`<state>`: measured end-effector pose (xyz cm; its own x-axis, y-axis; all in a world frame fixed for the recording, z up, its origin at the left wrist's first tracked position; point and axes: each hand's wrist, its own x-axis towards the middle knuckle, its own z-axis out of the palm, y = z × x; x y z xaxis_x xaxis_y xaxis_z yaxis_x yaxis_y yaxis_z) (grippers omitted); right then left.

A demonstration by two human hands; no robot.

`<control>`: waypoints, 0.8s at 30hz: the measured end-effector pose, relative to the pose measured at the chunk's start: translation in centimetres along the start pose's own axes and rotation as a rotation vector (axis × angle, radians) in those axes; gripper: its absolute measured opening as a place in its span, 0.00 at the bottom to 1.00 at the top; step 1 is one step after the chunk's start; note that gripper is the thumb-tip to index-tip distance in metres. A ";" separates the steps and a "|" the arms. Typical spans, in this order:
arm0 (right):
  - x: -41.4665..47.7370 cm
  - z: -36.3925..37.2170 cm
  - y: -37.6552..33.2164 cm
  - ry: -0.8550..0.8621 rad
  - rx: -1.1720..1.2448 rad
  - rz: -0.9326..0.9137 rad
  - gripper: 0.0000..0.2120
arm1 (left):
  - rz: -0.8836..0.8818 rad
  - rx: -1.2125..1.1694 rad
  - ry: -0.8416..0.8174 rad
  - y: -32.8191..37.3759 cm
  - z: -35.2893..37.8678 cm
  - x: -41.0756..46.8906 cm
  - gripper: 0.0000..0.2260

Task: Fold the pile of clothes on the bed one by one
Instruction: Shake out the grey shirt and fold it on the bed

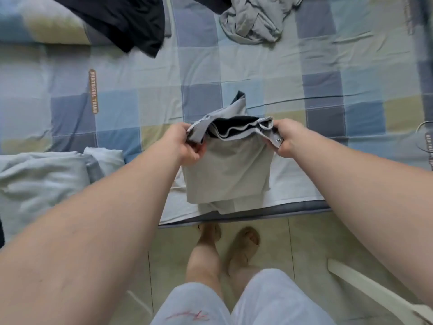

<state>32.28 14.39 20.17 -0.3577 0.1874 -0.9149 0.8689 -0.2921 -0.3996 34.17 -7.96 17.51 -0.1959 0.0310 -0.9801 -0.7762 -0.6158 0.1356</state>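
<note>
Head view: a folded grey garment is held over the near edge of the checked bedsheet, its lower end reaching that edge. Its upper left corner is pinched by the left hand, fingers curled round the fabric; its upper right corner, by a metal snap, is gripped by the right hand. Dark lining is seen inside its top opening. Beyond the folded grey garment, crumpled grey cloth is seen to the right and a black garment to the left; a pale blue quilt is bunched at its left
</note>
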 end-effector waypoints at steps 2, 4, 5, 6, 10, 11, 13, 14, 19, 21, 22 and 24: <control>4.0 1.7 -1.3 -0.022 0.063 -0.018 0.14 | 0.022 0.011 -0.004 2.2 1.5 2.8 0.07; 8.2 3.2 -2.2 -0.020 0.025 -0.086 0.06 | 0.097 0.014 -0.022 3.5 2.9 5.9 0.08; 10.4 3.8 -2.2 -0.001 -0.072 -0.142 0.06 | 0.161 0.062 -0.035 3.6 3.4 7.6 0.12; 12.7 4.2 -1.8 0.023 -0.221 -0.209 0.15 | 0.259 0.184 -0.023 3.2 3.7 9.3 0.17; 19.2 3.2 3.7 -0.033 -1.140 -0.555 0.29 | 0.718 1.320 0.125 -1.5 1.8 17.1 0.31; 20.4 2.5 5.4 -0.035 -1.318 -0.583 0.30 | 0.733 1.565 0.156 -2.8 1.1 18.9 0.31; 23.5 1.5 8.3 -0.033 -1.490 -0.626 0.32 | 0.755 1.757 0.202 -4.8 -0.1 21.9 0.30; 24.9 1.2 9.3 -0.010 -1.525 -0.666 0.32 | 0.792 1.767 0.234 -5.5 -0.4 23.3 0.31; 28.3 1.1 12.0 0.148 -1.545 -0.896 0.34 | 0.962 1.736 0.372 -6.6 -0.8 27.1 0.33; 27.5 0.9 11.3 0.105 -1.548 -0.852 0.36 | 0.961 1.729 0.344 -6.3 -0.5 26.0 0.35; 26.9 0.6 10.8 0.072 -1.522 -0.836 0.38 | 0.966 1.703 0.348 -6.2 -0.4 25.3 0.37; 25.6 0.2 9.8 0.044 -1.345 -0.826 0.46 | 0.976 1.522 0.460 -5.8 -0.3 23.8 0.46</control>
<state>31.53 16.20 -7.19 -0.8783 -0.0997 -0.4675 0.1114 0.9084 -0.4030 34.18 -3.84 -6.67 -0.8899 -0.2028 -0.4085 -0.3561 0.8686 0.3445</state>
